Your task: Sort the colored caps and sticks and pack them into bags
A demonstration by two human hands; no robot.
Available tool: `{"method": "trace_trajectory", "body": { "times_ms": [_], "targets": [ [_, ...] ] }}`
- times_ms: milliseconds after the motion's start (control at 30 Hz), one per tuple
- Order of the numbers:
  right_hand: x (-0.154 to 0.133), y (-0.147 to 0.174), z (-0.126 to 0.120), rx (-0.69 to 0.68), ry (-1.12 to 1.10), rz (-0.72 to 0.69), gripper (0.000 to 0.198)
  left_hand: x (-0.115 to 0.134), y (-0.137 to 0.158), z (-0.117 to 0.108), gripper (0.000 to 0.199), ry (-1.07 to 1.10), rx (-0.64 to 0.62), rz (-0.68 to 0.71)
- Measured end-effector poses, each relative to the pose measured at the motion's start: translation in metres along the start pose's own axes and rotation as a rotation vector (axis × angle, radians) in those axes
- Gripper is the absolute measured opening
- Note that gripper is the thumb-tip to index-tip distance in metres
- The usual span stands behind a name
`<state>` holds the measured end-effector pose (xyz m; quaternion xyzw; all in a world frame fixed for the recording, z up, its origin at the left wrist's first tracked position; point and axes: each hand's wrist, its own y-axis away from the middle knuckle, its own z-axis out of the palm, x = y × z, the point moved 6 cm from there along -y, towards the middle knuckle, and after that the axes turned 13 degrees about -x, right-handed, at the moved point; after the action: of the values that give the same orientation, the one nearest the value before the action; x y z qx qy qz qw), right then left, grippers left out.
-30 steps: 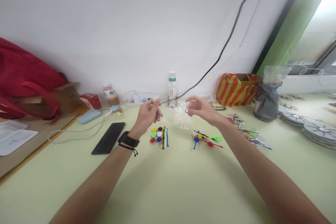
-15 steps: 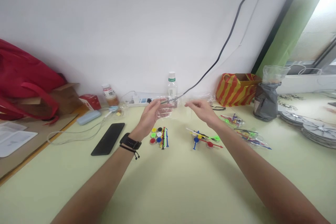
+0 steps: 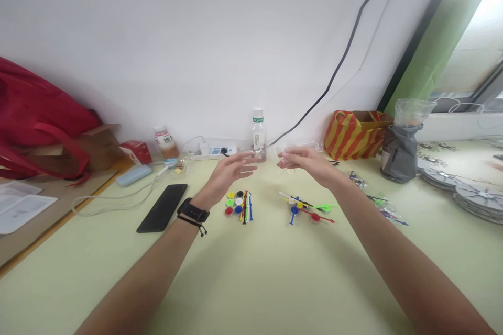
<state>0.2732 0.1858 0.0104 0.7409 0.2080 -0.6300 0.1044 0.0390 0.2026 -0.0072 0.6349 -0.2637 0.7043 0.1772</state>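
- Two bare hands reach in from below over a pale green desk (image 3: 255, 282); the loose pieces lie nearer the viewer than the fingers, apart from both hands.
- Below the left hand (image 3: 222, 175), six coloured discs (image 3: 238, 201) sit in two neat columns: yellow, green and red beside black, white and blue. Just to their right, slim plastic arrows (image 3: 246, 207) in several colours lie side by side.
- Below the right hand (image 3: 304, 161), arrow spinners (image 3: 301, 204) form a jumbled cluster, discs and pointers together, in white, yellow, black, blue, green and red.
- Farther right, beyond the right forearm, two clear packets (image 3: 357, 180) with similar coloured pieces lie on the desk, partly hidden by the arm. These look filled, so bagging appears done there; the neat set and the cluster both lie unbagged.
- The left hand is relaxed, its fingers stretched out and slightly apart, grasping nothing that shows. Whether its fingertips brush any clear film is hard to make out.
- The right hand is partly curled, thumb and fingers drawn together, and seems to pinch clear plastic film (image 3: 283, 161) raised above the desk. The film's outline is too faint to follow.
- Behind the gap between the hands, a bottle with a green-banded neck (image 3: 258, 133) stands upright by the wall.
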Motion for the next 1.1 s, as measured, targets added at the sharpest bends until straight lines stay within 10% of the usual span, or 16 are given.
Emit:
{"method": "trace_trajectory", "body": {
  "times_ms": [433,1100],
  "targets": [
    [-0.014,0.015,0.031,-0.563,-0.13,-0.017,0.053,0.001,0.014,0.041,0.062,0.166,-0.498,-0.108],
    [-0.008,0.032,0.086,-1.059,-0.265,0.097,0.078,0.007,0.032,0.075,0.086,0.124,-0.751,-0.171]
  ]
}}
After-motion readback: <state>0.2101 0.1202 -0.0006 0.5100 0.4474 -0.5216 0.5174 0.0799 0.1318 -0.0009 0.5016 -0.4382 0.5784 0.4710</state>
